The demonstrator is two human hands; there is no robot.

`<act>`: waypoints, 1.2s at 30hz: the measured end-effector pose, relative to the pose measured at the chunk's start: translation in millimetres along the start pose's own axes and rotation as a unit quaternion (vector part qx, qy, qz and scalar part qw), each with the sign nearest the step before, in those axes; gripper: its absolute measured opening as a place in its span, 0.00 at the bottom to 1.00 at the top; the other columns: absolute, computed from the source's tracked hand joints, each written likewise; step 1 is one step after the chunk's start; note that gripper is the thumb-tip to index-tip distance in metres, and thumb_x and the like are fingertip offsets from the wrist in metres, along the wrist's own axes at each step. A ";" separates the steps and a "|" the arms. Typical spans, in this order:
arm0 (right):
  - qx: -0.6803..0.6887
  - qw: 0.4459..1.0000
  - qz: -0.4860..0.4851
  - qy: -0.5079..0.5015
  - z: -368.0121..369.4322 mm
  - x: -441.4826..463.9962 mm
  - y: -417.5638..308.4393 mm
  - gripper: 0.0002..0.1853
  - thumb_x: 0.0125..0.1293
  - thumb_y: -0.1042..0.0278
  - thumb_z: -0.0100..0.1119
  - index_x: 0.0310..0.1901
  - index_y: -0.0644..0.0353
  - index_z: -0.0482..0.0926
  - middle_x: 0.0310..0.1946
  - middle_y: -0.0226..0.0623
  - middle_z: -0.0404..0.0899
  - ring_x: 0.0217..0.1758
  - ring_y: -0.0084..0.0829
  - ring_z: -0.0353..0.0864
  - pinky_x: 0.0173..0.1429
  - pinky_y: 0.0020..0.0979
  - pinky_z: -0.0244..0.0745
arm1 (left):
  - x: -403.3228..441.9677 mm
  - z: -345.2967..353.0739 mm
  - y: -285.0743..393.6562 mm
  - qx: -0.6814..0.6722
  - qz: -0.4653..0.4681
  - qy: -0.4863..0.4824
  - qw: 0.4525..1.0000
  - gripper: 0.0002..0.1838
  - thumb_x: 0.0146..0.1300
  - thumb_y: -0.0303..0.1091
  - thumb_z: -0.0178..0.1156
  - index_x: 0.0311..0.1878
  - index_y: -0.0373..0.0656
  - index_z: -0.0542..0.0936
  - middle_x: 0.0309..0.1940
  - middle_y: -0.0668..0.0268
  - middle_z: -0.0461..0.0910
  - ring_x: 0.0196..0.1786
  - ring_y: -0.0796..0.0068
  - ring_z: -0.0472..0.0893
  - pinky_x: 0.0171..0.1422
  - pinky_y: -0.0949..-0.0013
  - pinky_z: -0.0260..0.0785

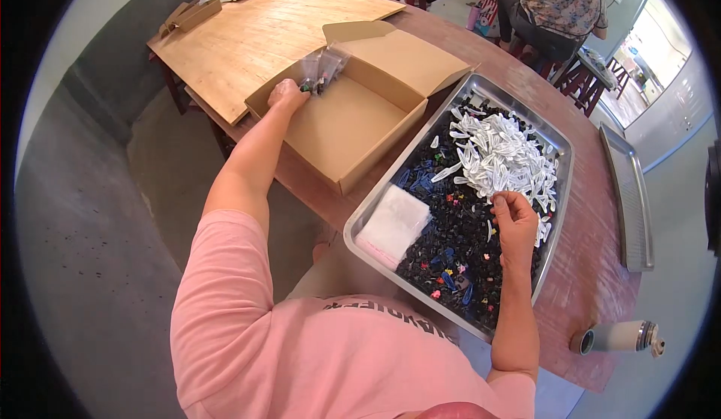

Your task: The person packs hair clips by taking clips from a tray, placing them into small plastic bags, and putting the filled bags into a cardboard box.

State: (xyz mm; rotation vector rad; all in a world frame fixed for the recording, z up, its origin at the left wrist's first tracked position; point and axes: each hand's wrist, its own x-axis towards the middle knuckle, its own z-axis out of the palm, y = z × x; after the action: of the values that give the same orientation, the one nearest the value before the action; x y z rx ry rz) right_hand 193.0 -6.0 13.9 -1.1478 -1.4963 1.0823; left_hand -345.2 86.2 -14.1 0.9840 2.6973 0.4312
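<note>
My left hand point(288, 94) reaches into the back left corner of an open cardboard box point(360, 160). Its fingers are closed at small clear plastic bags point(324, 70) with dark and coloured bits inside. Over the metal tray point(565, 171), my right hand point(515, 220) is in a pinch; whatever sits between its fingertips is too small to make out. Right beside it lies a heap of white hair clips point(499, 149). Small black clips point(443, 231) cover the tray's bottom, mixed with blue and bright ones. A stack of clear bags point(394, 224) rests at the tray's left side.
A pale wooden board point(248, 36) lies on the reddish table point(593, 284), with another cardboard box point(191, 17) at its far left. To the right are an empty metal tray point(627, 201) and a bottle point(619, 336) on its side. Other people point(556, 6) sit farther back.
</note>
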 end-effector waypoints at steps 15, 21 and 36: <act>0.104 0.967 -0.179 -0.149 5.1 -56.8 -169.3 0.10 0.66 0.72 0.63 0.46 0.68 0.80 0.35 0.36 0.83 0.40 0.24 0.84 0.44 0.23 0.78 | -53.0 -21.0 -20.8 -0.277 0.315 0.231 0.878 0.18 0.58 0.37 0.70 0.47 0.37 0.80 0.35 0.61 0.83 0.38 0.73 0.83 0.46 0.69 0.77; 0.124 0.943 -0.285 -0.117 -8.9 -66.2 -178.3 0.10 0.65 0.71 0.62 0.46 0.66 0.79 0.35 0.37 0.82 0.36 0.27 0.82 0.42 0.23 0.77 | -217.8 -75.2 55.7 -0.492 0.518 0.125 0.689 0.23 0.61 0.20 0.66 0.59 0.35 0.73 0.50 0.63 0.78 0.48 0.77 0.78 0.53 0.71 0.72; 0.153 0.898 -0.409 -0.057 -3.0 -95.5 -170.7 0.13 0.66 0.71 0.61 0.50 0.66 0.77 0.42 0.38 0.80 0.44 0.30 0.79 0.50 0.28 0.72 | -388.7 -118.2 84.0 -0.487 0.680 0.143 0.529 0.38 0.55 0.30 0.73 0.67 0.32 0.65 0.56 0.57 0.75 0.47 0.64 0.80 0.54 0.60 0.74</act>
State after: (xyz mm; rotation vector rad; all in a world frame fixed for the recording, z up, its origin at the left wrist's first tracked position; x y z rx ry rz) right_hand 181.2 -129.0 165.5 -0.1694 -1.5941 0.7438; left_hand -44.0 -130.1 171.8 2.2889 0.6445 2.0701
